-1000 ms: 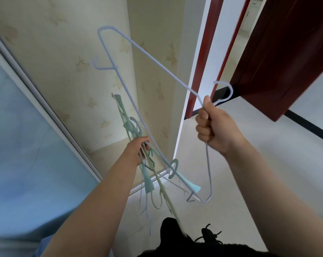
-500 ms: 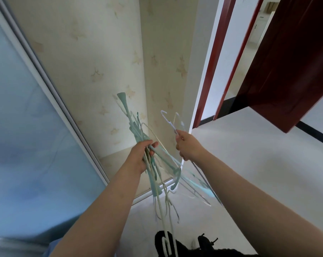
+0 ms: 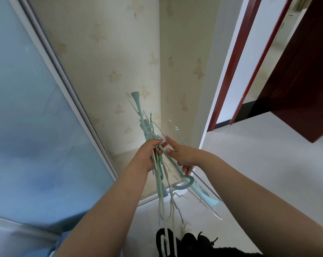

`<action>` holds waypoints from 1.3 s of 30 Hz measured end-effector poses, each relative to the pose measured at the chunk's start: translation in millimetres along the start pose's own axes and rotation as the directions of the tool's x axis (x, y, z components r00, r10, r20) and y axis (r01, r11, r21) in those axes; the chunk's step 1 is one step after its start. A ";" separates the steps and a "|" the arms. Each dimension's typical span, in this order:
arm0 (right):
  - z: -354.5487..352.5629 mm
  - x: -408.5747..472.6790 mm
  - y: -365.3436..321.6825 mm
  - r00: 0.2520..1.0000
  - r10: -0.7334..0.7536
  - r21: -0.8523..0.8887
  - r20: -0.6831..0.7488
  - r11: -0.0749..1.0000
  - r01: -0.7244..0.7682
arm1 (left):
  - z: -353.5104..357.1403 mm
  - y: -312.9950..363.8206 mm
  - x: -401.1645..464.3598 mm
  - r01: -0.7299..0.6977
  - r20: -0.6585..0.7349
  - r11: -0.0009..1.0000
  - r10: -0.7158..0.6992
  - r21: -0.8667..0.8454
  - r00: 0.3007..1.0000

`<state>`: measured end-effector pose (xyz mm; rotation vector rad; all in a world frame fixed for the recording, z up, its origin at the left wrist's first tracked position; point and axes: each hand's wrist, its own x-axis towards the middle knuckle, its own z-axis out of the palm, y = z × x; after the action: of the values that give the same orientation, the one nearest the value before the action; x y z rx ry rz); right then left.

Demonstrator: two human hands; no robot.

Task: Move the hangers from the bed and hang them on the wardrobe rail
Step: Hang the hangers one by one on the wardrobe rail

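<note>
My left hand curls round bundle of hangers at mid-length. My right hand pinches thin wire hanger against bundle, forefinger stretched along it. Bundle hangs between both grips, ends fanning above and below. Judgement: light, stiff, slippery, hooks tangle; best held near hooks. No container, rail or bed in view.

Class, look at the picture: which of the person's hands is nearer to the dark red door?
Right. The right hand is on the side of the hanger bundle facing the dark red door; the left hand grips the bundle on the far side, towards the blue panel.
</note>
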<state>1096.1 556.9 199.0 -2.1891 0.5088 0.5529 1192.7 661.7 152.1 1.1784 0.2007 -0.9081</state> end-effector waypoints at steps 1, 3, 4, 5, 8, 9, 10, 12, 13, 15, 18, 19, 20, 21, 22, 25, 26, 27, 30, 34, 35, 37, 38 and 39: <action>-2.8 2.6 3.0 1.000 0.000 -0.025 0.012 1.000 0.000 | 0.4 1.3 2.6 -0.008 -0.005 1.000 0.009 0.009 1.000; -8.1 8.9 10.0 1.000 0.010 -0.059 0.017 0.998 -0.009 | 1.9 5.7 9.0 -0.025 -0.019 1.000 0.025 0.018 1.000; -10.4 12.5 13.4 1.000 0.013 -0.073 0.011 0.997 -0.012 | 3.1 9.3 12.5 -0.029 -0.024 1.000 0.029 0.006 0.999; -13.0 17.0 16.8 1.000 0.007 -0.086 -0.009 0.996 -0.008 | 4.4 13.5 16.5 -0.034 -0.026 0.999 0.033 -0.014 0.999; -22.2 34.2 26.1 0.992 -0.018 -0.090 -0.127 0.996 0.006 | 10.2 29.8 26.5 -0.074 0.019 0.994 0.076 -0.086 0.997; -26.1 40.5 29.2 0.988 -0.021 -0.104 -0.154 0.995 0.005 | 12.6 35.0 29.3 -0.092 0.044 0.990 0.097 -0.105 0.994; -29.9 47.3 32.6 0.986 -0.021 -0.128 -0.164 0.992 0.000 | 14.7 39.0 32.9 -0.108 0.064 0.988 0.116 -0.114 0.991; -38.7 59.3 36.8 0.985 -0.027 -0.172 -0.169 0.985 -0.003 | 19.5 44.0 41.8 -0.150 0.068 0.985 0.156 -0.091 0.985; -44.3 64.4 37.3 0.986 -0.031 -0.198 -0.163 0.980 -0.002 | 22.1 45.5 46.9 -0.172 0.048 0.982 0.176 -0.078 0.983; -56.2 73.7 38.9 0.990 -0.044 -0.256 -0.133 0.967 0.008 | 28.3 49.1 58.9 -0.209 -0.016 0.976 0.209 -0.066 0.978; -74.1 79.6 51.4 0.991 -0.014 -0.375 -0.131 0.926 -0.037 | 37.6 57.1 78.6 -0.240 -0.139 0.970 0.231 -0.051 0.963; -80.1 80.6 59.7 0.984 -0.011 -0.460 -0.178 0.885 -0.073 | 38.9 60.8 86.2 -0.249 -0.184 0.967 0.237 -0.046 0.954; -86.3 82.7 70.1 0.974 -0.011 -0.538 -0.228 0.835 -0.116 | 39.3 64.6 93.6 -0.260 -0.227 0.965 0.245 -0.038 0.942; -93.5 85.2 81.3 0.964 -0.005 -0.577 -0.267 0.802 -0.156 | 38.8 68.2 100.8 -0.273 -0.268 0.962 0.256 -0.025 0.929; -101.6 88.4 92.4 0.959 0.018 -0.573 -0.283 0.799 -0.184 | 37.5 71.9 107.6 -0.283 -0.305 0.959 0.266 -0.012 0.914; -123.9 98.2 119.7 0.972 0.088 -0.449 -0.218 0.875 -0.180 | 36.0 82.4 122.9 -0.283 -0.378 0.958 0.275 0.035 0.884; -129.8 100.8 125.8 0.980 0.102 -0.378 -0.173 0.911 -0.162 | 36.6 85.4 127.2 -0.284 -0.394 0.958 0.280 0.048 0.876; -134.2 103.1 130.2 0.985 0.109 -0.289 -0.131 0.947 -0.143 | 37.5 88.1 130.8 -0.289 -0.405 0.956 0.287 0.057 0.868; -138.4 108.2 135.6 0.991 0.085 -0.096 -0.102 0.991 -0.095 | 39.6 94.4 138.6 -0.309 -0.416 0.949 0.308 0.068 0.855; -139.9 116.3 152.6 0.979 0.056 0.068 -0.198 0.997 -0.044 | 36.2 102.6 138.6 -0.337 -0.406 0.941 0.315 0.020 0.858; -138.9 117.5 157.2 0.976 0.072 0.137 -0.207 0.990 -0.044 | 34.6 104.7 137.5 -0.343 -0.401 0.940 0.314 0.000 0.861; -134.7 116.1 160.5 0.964 0.124 0.296 -0.236 0.954 -0.050 | 30.6 109.6 135.0 -0.353 -0.381 0.934 0.309 -0.050 0.872; -132.6 116.1 158.0 0.959 0.130 0.382 -0.251 0.924 -0.025 | 29.0 112.9 133.4 -0.359 -0.362 0.930 0.308 -0.080 0.880; -130.9 117.2 153.1 0.957 0.122 0.458 -0.262 0.889 0.012 | 27.4 116.5 132.3 -0.361 -0.339 0.926 0.307 -0.110 0.889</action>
<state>1140.7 342.8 118.6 -1.8055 0.7733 0.1197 1351.0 581.3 169.7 1.1488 0.3165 -0.3847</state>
